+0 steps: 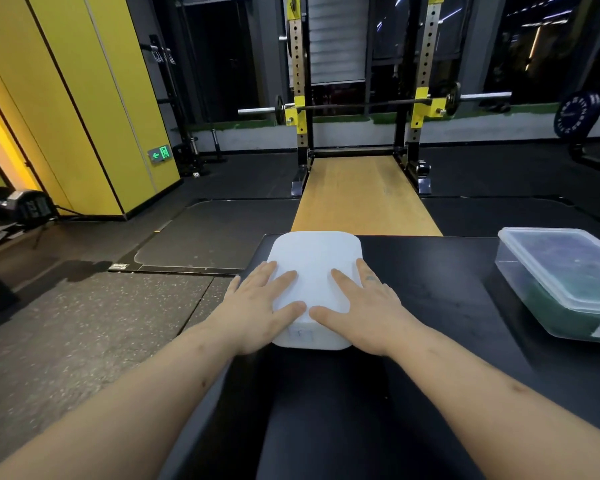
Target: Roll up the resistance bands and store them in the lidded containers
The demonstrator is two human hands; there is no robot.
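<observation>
Left hand (260, 306): flat, fingers straight and spread, palm down on the top of the white lidded container (316, 251). Nothing gripped.
Right hand (364, 306): the same, flat on the near right part of the top. The two thumbs nearly meet at the near edge.

Container: opaque, so its contents cannot be told. It sits at the left end of the black table (430, 271), with its far end close to the table's far edge. There is a small label (300, 334) on the near wall.

Second box: a clear lidded container (515, 268), well apart to the right, lid on. A dark green mass (568, 317) lies inside, probably a rolled band.

Step in hand, as judged: pressing the white lid home.

To do it well:
- Both palms sit on the near half, so the far corners likely get little pressure. Work the hands round the rim, corner by corner, rather than pushing on the middle.
- Press straight down. Any forward push could slide the box towards the far edge.
- An opaque wall hides a pinched band. Run a finger along the seam and feel for a raised spot.
- If one corner springs back, lift the lid, tuck the roll lower and close again.

No loose bands show on the table.
</observation>
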